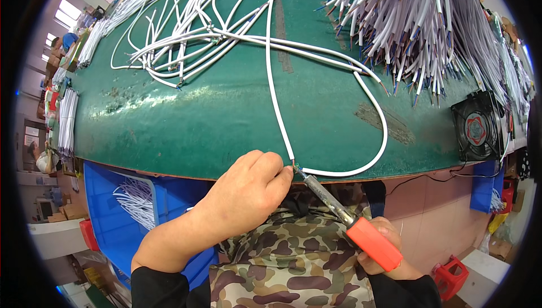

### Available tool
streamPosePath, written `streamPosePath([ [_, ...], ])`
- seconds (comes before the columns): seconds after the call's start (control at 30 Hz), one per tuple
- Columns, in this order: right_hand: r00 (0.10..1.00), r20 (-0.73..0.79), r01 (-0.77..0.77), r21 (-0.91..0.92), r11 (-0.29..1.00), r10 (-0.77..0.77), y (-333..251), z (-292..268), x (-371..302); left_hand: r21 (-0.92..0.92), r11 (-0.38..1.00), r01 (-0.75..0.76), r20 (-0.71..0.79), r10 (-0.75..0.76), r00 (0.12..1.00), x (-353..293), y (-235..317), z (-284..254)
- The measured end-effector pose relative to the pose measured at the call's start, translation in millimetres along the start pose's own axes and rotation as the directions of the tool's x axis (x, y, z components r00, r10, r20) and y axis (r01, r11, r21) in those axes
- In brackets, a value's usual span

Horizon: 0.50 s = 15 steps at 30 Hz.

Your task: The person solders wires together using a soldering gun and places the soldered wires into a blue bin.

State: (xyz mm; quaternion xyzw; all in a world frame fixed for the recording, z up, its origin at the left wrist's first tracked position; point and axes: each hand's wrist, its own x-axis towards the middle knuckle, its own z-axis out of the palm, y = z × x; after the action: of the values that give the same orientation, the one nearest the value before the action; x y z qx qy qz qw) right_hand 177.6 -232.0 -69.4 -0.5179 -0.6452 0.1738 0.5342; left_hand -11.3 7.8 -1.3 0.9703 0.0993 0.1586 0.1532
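My right hand is wrapped round the red handle of a soldering iron. The iron's metal barrel slants up and left, with its tip at the table's near edge. Beside that tip, my left hand is closed in a pinch on something small, mostly hidden by the fingers. A white cable runs down from the far side, and its bared wire end meets the tip there. A second white cable curves round from the right and ends at the same spot, next to a tiny greenish piece.
Joined white cables lie tangled on the green table. A thick bundle of cut cables fills the far right, above a black fan. Below the table's left edge stands a blue bin; a red stool is low right.
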Motion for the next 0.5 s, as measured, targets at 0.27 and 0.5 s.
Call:
streamPosePath([
  [0.27,1.000,0.017,0.014,-0.028,1.000,-0.013,1.7,0.2,1.5,-0.014,1.000,0.005,0.005,-0.005,1.000,1.1,-0.4,-0.9],
  [0.5,0.999,0.010,-0.049,-0.036,0.998,0.050,-2.3,-1.8,-5.1,-0.017,1.000,0.016,0.015,-0.015,1.000,1.9,0.4,-1.9],
])
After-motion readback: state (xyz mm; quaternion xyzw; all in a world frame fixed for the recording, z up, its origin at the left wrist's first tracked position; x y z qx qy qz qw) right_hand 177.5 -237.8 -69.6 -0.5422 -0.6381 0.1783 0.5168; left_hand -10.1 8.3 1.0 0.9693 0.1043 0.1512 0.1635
